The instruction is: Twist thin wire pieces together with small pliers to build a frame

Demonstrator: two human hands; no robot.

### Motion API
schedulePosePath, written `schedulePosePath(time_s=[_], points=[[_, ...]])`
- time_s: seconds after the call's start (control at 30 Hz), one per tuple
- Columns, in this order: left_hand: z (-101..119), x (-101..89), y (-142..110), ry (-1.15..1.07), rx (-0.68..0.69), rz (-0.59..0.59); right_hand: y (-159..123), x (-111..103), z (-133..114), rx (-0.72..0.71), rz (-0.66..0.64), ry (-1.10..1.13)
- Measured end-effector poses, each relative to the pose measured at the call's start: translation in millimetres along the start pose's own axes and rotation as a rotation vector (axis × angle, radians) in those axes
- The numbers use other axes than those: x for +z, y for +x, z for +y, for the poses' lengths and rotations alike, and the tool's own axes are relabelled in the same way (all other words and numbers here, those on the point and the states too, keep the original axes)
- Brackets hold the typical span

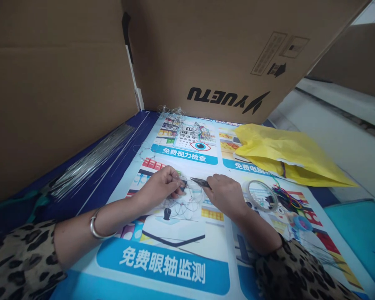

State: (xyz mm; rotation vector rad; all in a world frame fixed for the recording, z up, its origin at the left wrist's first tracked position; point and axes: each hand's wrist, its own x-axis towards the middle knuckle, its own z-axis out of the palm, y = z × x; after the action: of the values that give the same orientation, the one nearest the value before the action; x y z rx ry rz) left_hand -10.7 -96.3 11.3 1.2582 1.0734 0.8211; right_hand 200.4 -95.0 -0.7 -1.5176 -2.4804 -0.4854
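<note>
My left hand [167,182] is closed, with thumb and fingertips pinching thin wire. Loops of that fine wire [187,206] hang and spread beneath the fingers over the printed sheet; the exact part gripped is hidden. My right hand [225,193] is wrapped round a pair of needle-nose pliers [200,182], whose dark pointed jaws face left. A small gap separates the pliers' tip from the left fingertips. At the back of the sheet lie tangled wire pieces [203,131], some with small coloured bits.
Cardboard panels [206,54] stand behind and to the left. A bundle of straight wires [93,162] lies at left. On the right are a yellow bag [287,154], a tape roll [262,196], coloured cords [289,196], a small blue spool [303,223] and a teal item [359,237].
</note>
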Motion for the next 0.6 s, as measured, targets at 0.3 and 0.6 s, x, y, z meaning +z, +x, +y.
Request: schedulePosePath(time_s=[0.3,0.6], points=[[3.7,-1.6,-1.1,-0.058,-0.001,0.054,1.0,-4.5,8.8,-0.067,0.163,0.012],[4.9,-0.9,0.0,-0.003,-0.007,0.005,8.9,-3.0,17.4,-0.136,0.122,-0.081]])
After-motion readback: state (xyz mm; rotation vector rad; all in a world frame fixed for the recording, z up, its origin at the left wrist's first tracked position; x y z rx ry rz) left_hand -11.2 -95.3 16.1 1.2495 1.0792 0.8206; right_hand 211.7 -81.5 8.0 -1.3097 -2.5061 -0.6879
